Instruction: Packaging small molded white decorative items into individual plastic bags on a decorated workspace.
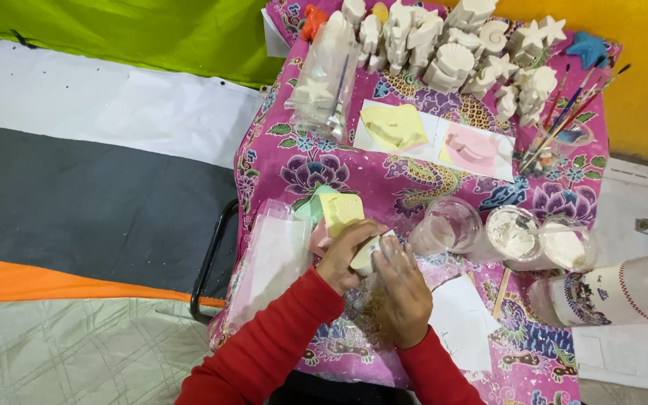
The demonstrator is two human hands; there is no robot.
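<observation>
Near the front edge of the worktop (pixel 564 352), the left hand (pixel 343 255) is closed around a small pale plaster piece (pixel 365 255), while the right hand (pixel 403 289) lies against it from the other side, fingers curled over it. Just beyond, a yellow mould (pixel 341 210) leans on other moulds. The piece looks brittle, so a hard squeeze could chip it, and a sideways elbow might upset the plaster cups (pixel 511 234) close by on the right.

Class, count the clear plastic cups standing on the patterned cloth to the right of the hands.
3, in a row: an almost empty cup nearest the hands, a middle cup holding white plaster, and a right cup. Others may be hidden.
</observation>
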